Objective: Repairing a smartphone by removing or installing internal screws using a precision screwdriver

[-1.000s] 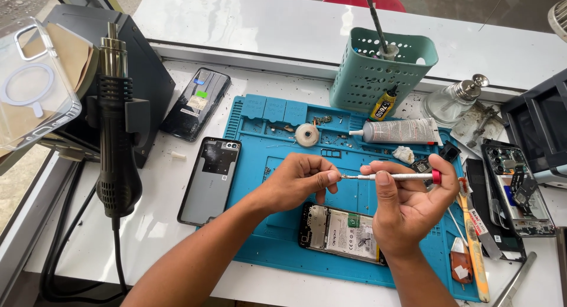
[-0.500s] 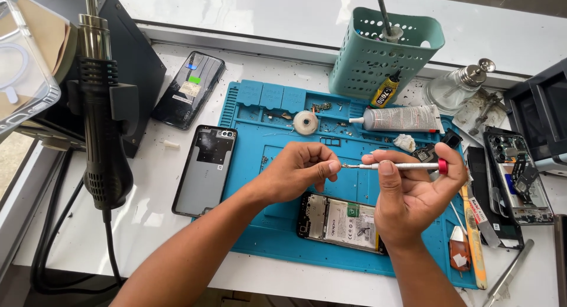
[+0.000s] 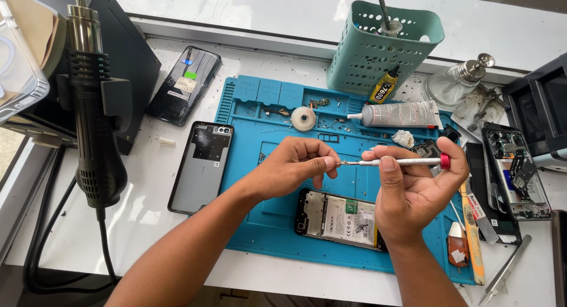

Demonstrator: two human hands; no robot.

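Between the hands ran a silver screwdriver [image 3: 394, 162] with a red end cap. Under them spread a bright blue mat [image 3: 254, 118], and just below them lay an opened phone [image 3: 339, 215], black-rimmed with pale insides and a small green patch. Left of the left hand lay a grey back cover [image 3: 201, 165]. Beyond the hands stood a teal perforated basket [image 3: 378, 50].

— What sort of place is this?
— A phone repair bench. A blue work mat [image 3: 260, 224] fills the centre, an opened phone [image 3: 339, 218] lies on it, a hot air gun [image 3: 94, 124] stands at left, and a glue tube [image 3: 401, 114] lies upper right.
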